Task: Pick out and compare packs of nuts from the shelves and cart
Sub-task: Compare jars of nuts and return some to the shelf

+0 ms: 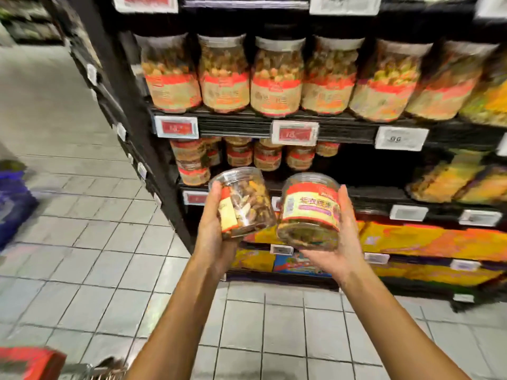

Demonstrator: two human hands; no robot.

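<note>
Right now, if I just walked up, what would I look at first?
Two clear tubs of nuts are held up side by side in the middle. The left hand holds the tub showing nuts, and the right hand holds the tub showing its label. Above them, a row of big jars fills the upper shelf.

Price tags (295, 133) blurred unreadable; cart (30, 363) at seven o'clock cut off by the edge; blue shape (13, 204) at nine o'clock smeared.
</note>
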